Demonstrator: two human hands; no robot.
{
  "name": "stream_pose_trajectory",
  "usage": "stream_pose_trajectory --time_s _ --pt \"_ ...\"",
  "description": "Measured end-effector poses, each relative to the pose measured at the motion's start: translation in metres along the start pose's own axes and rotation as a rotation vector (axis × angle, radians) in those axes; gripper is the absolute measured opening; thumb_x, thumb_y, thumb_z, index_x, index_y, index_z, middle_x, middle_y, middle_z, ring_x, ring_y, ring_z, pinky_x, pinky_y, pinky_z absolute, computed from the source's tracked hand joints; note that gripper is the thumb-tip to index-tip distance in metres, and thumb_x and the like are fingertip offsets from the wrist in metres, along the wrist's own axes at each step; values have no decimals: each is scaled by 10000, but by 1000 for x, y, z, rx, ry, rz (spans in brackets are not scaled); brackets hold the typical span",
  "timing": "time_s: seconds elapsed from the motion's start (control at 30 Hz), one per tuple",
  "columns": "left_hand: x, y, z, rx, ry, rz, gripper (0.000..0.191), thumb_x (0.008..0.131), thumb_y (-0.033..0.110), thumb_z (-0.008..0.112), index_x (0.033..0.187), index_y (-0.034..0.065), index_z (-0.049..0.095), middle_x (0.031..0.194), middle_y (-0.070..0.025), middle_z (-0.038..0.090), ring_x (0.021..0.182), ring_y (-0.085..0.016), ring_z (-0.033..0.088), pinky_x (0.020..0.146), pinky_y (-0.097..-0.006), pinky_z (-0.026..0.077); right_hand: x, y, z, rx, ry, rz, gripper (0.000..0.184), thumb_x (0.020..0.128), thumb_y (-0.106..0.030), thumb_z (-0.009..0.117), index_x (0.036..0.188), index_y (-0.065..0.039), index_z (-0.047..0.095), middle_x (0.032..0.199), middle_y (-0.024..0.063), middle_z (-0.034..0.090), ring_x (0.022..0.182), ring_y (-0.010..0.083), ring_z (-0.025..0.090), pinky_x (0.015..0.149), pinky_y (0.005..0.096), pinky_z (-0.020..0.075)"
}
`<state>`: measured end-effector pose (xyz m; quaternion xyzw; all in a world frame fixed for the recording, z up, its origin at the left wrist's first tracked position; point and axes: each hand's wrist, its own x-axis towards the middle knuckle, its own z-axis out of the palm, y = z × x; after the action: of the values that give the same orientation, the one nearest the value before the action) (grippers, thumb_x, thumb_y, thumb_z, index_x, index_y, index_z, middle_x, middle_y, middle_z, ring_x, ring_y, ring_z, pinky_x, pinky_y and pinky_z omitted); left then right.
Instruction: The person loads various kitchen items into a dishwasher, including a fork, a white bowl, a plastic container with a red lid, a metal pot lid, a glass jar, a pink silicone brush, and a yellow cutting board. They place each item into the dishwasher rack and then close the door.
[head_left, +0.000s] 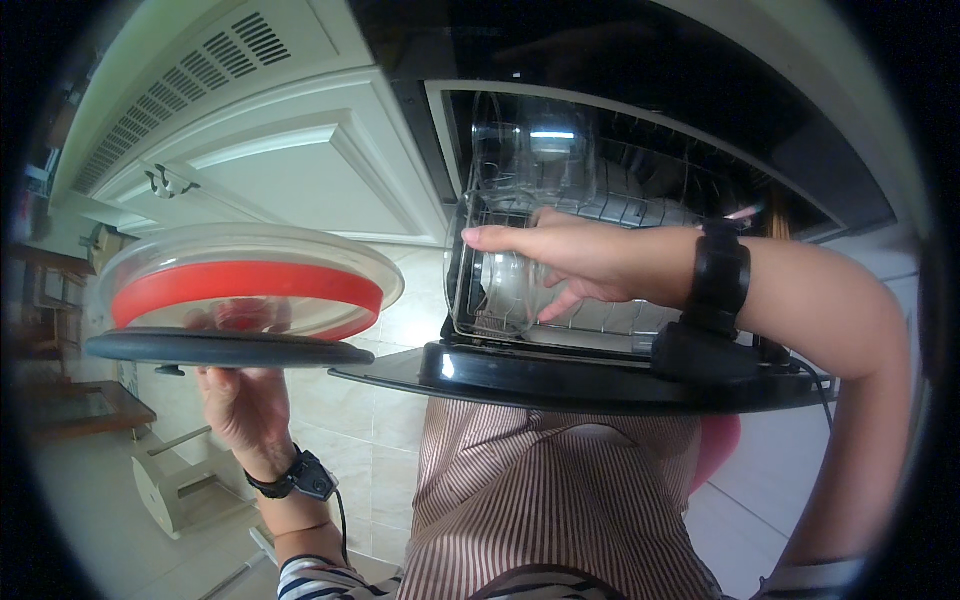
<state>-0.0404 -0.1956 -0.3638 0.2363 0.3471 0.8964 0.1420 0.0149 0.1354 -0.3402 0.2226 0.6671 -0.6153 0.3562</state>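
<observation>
My left hand (244, 405) holds several round lids together at the left: a dark grey lid (229, 349), a red-rimmed lid (247, 289) and a wide clear lid (322, 244). Its fingers show blurred through the clear part. My right hand (570, 262) reaches over the open pull-out dish rack, thumb and fingers spread on a clear glass container (491, 300) at the rack's left end. Whether the hand bears its weight cannot be told. More clear glassware (536, 150) stands farther back in the wire rack (622, 322).
The drawer's black front (540, 382) stands out close to the striped apron. White cabinet doors (277, 172) are at the upper left, with a dark glossy panel (600, 52) above the rack. A pale stool (172, 487) stands at the lower left, wooden furniture (90, 412) beyond it.
</observation>
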Motion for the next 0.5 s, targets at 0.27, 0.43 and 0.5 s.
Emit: stream_pose_trajectory --time_s 0.27,0.43,0.5 --pt "-6 0 -11 54 -6 24 609 822 114 695 1364 122 418 1334 -120 515 1270 -304 457 1126 -639 144 -54 8 -34 -224 255 -210 1011 812 -697 532 1370 122 335 1429 348 272 1303 449 356 955 428 481" --pt "-9 2 -29 -82 -81 37 672 838 132 672 1432 154 357 1398 -121 456 1294 -330 417 1131 -613 171 -111 45 -85 -684 679 -263 634 827 -435 693 1257 7 546 1155 179 599 1087 268 581 865 315 513" --pt "-10 4 -32 -136 -39 15 663 836 106 660 1429 151 366 1394 -143 456 1287 -333 423 1126 -608 191 -113 68 -88 -620 670 -139 739 818 -448 700 1364 -35 421 1277 222 496 1176 309 513 890 361 504"
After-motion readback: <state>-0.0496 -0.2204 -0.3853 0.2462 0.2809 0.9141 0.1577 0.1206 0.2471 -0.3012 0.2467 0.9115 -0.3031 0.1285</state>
